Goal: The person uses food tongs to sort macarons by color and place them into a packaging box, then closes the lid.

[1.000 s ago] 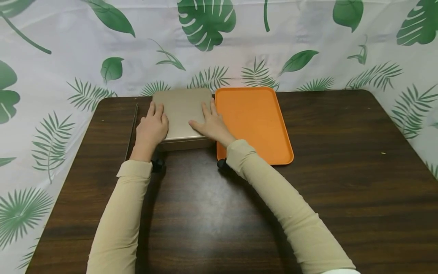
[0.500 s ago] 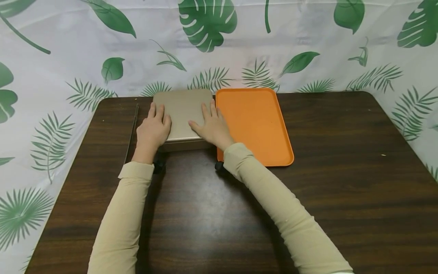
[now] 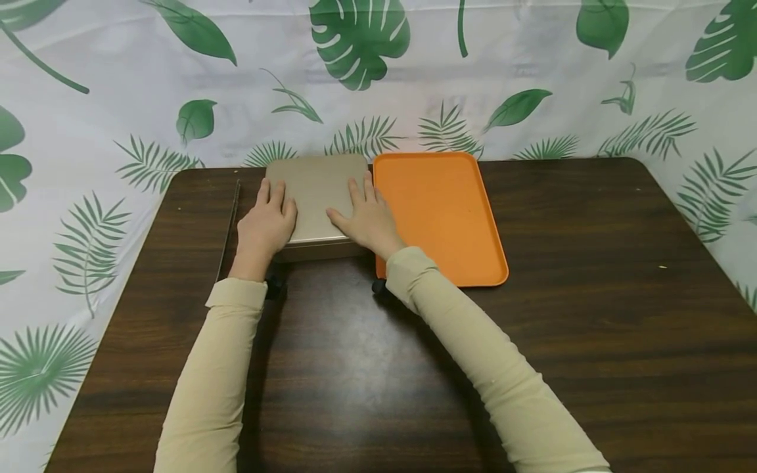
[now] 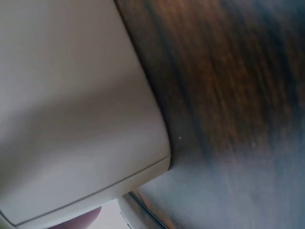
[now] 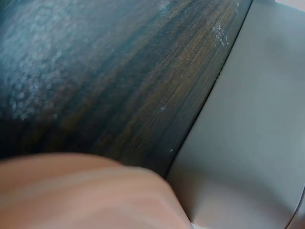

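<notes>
A beige lidded box (image 3: 319, 197) stands at the back of the table. My left hand (image 3: 264, 226) rests on its left front corner, fingers stretched forward over the lid. On the right side of the lid lies my right hand (image 3: 372, 223), its fingers spread and its thumb pointing inward. In the left wrist view the box's side wall (image 4: 81, 109) fills the left half, with a thin seam near the lid and a bit of finger (image 4: 83, 220) at the bottom. The right wrist view shows the same smooth wall of the box (image 5: 243, 119) beside part of my hand (image 5: 95, 195).
An orange tray (image 3: 440, 217) lies right against the box's right side, partly under my right forearm. Left of the box, a thin dark strip (image 3: 228, 230) lies lengthwise on the dark wooden table (image 3: 591, 276). A leaf-print cloth (image 3: 449, 79) hangs behind the table.
My left hand has shifted slightly to the right on the box, and my right wrist has dropped a little toward me. Both hands stay on the lid, which is closed throughout.
</notes>
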